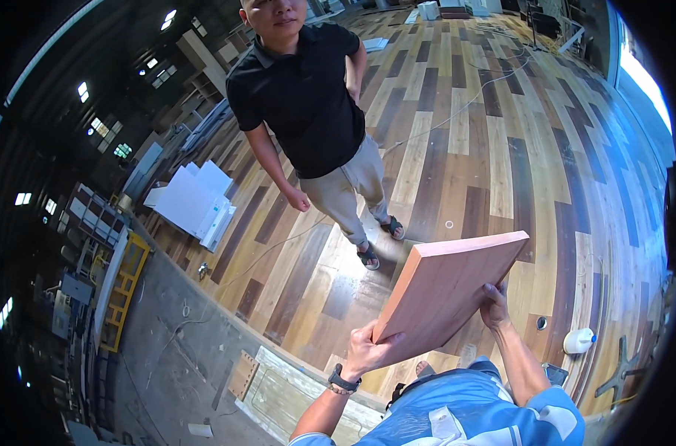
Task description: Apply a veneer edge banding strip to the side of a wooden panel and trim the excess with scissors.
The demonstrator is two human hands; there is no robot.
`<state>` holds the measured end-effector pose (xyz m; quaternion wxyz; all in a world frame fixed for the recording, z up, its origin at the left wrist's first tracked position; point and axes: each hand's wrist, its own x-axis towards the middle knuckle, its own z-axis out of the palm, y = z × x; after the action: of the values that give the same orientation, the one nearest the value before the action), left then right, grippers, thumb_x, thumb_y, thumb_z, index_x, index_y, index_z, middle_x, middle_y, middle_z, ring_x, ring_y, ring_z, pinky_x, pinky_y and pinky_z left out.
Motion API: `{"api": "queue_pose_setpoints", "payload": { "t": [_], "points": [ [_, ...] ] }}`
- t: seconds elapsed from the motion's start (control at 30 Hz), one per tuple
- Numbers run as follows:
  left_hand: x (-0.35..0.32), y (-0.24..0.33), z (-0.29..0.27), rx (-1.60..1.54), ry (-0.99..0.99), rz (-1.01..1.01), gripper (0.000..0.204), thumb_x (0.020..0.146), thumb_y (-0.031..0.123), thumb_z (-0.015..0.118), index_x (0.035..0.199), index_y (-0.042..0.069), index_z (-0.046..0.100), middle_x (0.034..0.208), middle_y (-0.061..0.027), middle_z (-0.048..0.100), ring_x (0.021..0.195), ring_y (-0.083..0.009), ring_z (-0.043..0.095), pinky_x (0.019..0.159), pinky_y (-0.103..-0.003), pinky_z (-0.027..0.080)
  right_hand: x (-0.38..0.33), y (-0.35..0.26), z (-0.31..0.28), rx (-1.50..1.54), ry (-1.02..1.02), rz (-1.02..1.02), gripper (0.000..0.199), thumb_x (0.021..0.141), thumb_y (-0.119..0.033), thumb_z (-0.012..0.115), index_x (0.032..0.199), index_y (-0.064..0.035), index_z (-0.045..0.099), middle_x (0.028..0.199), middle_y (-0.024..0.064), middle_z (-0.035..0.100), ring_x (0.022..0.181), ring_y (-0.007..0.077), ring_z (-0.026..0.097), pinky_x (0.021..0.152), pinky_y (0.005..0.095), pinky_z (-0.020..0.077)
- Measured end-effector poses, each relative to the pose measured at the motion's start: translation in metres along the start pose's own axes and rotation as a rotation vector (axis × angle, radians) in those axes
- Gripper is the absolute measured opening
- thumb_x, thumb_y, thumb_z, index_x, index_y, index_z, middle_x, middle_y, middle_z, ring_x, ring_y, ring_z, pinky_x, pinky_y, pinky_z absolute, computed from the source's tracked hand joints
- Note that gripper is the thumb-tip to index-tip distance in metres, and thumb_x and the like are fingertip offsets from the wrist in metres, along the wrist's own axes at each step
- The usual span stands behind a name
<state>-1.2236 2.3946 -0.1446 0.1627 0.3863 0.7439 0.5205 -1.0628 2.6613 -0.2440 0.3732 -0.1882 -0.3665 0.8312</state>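
A thick reddish-brown wooden board (451, 293) is held up in front of me, tilted, with its pale edge uppermost. My left hand (369, 349) grips its lower left corner, thumb on the near face and fingers round the edge; a dark watch sits on that wrist. On the opposite side my right hand (495, 306) clasps the right edge, its fingers partly hidden behind the board. Beyond the board stands a person in a black shirt (301, 97) and light trousers, one hand hanging down and the other arm bent at the hip.
Multicoloured plank flooring (457, 171) spreads ahead, crossed by a thin cable (468, 104). White panels (193, 197) are stacked at left, near a yellow metal frame (126, 290). A white jug (578, 341) stands at lower right beside a dark stand base (619, 372).
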Motion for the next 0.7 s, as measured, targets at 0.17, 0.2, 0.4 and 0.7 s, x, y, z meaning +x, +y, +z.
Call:
{"api": "queue_pose_setpoints", "payload": {
  "t": [0.17,0.2,0.4,0.7],
  "points": [
    [0.013,-0.022,0.012,0.044,0.002,-0.011,0.031,0.080,0.019,0.083,0.102,0.000,0.073,0.086,-0.0147,0.076,0.076,-0.0182,0.075,0.067,-0.031,0.056,0.015,0.008,-0.040,-0.496,-0.076,0.011,0.075,0.077,-0.028,0.079,0.139,0.0011,0.049,0.131,0.0097,0.060,0.115,0.0213,0.060,0.099,0.0356,0.0457],
    [0.016,-0.030,0.014,0.083,0.016,-0.026,0.030,0.080,0.020,0.083,0.100,0.001,0.073,0.081,-0.0155,0.074,0.072,-0.0199,0.074,0.063,-0.031,0.056,0.021,-0.002,-0.054,-0.566,-0.096,0.160,0.083,0.077,-0.028,0.080,0.145,0.0003,0.042,0.132,0.0114,0.058,0.114,0.0218,0.060,0.097,0.0350,0.0461],
    [0.027,-0.082,0.030,0.265,0.069,-0.130,0.031,0.076,0.030,0.083,0.084,0.003,0.071,0.065,-0.0187,0.065,0.060,-0.0318,0.070,0.054,-0.038,0.051,0.064,-0.081,-0.118,-0.824,0.336,-0.112,0.030,0.087,-0.011,0.074,0.111,0.0048,0.067,0.096,0.0080,0.071,0.088,0.0127,0.066,0.078,0.0277,0.0553],
    [0.041,-0.219,0.066,0.957,-0.105,-0.495,0.030,0.076,0.035,0.077,0.081,0.006,0.073,0.074,-0.0202,0.071,0.072,-0.0401,0.070,0.070,-0.051,0.056,0.127,-0.337,0.066,-0.992,-0.366,-1.167,0.096,0.079,-0.060,0.076,0.147,-0.0033,0.040,0.140,0.0251,0.050,0.109,0.0280,0.061,0.090,0.0383,0.0518]
  ]
}}
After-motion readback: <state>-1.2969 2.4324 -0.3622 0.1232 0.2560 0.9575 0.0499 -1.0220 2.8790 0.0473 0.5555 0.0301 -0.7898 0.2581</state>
